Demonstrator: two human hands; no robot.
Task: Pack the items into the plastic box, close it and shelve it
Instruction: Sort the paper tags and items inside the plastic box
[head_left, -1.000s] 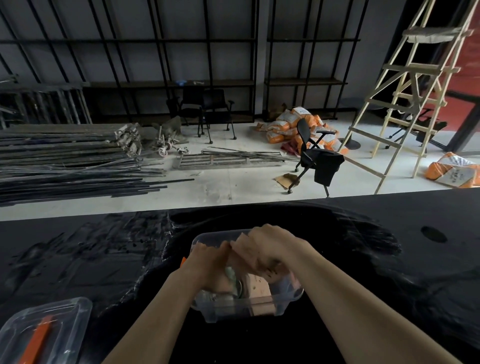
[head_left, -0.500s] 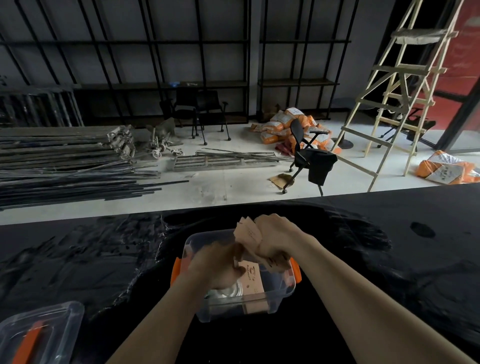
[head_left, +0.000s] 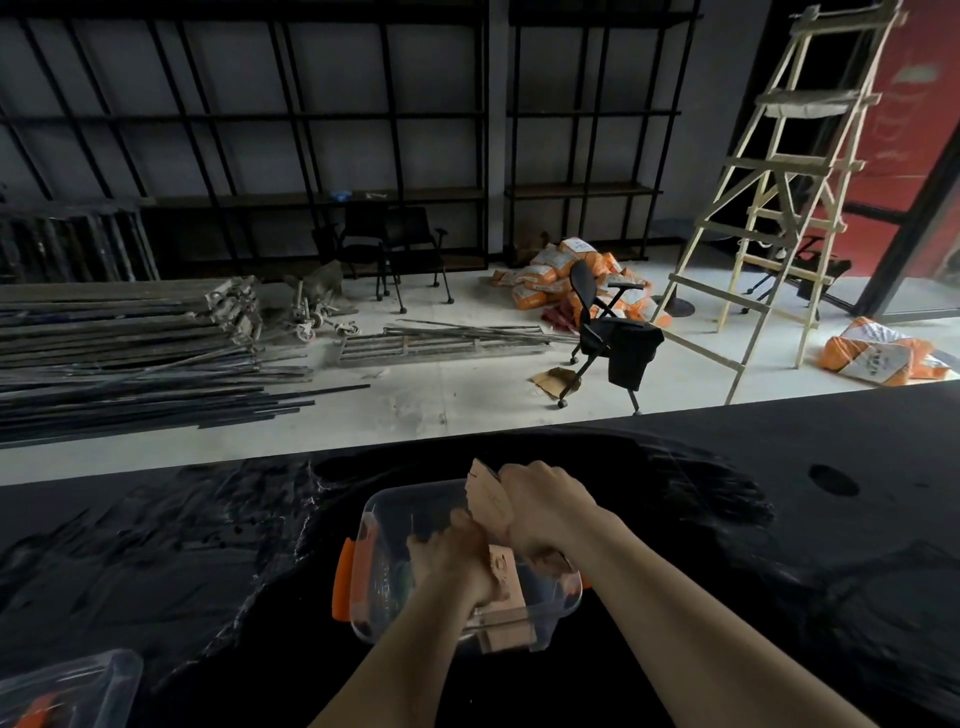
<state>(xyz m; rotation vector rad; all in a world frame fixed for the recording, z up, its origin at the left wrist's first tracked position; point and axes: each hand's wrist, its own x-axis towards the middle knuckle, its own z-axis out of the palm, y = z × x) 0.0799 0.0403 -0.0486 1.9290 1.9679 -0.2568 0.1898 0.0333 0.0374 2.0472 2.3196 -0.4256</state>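
A clear plastic box (head_left: 387, 512) with an orange side latch (head_left: 343, 579) sits on the black table (head_left: 156, 545) in front of me. My right hand (head_left: 545, 506) is shut on a crumpled brown paper packet (head_left: 488, 501) over the box's far right part. My left hand (head_left: 454, 564) is inside the box, pressing down on a brown packet (head_left: 506, 571); whether its fingers grip the packet is hidden. Other contents below it are blurred. The clear lid (head_left: 78, 686) with an orange strip lies at the bottom left.
Beyond the table's far edge is a pale floor with stacked metal bars (head_left: 130, 353), an office chair (head_left: 608, 332), a wooden ladder (head_left: 779, 182) and orange sacks (head_left: 550, 275). Black shelving (head_left: 311, 156) lines the back wall.
My right hand has lifted the crumpled brown packet higher above the box and apart from my left hand. My left hand has stayed low inside the box. The view has shifted slightly.
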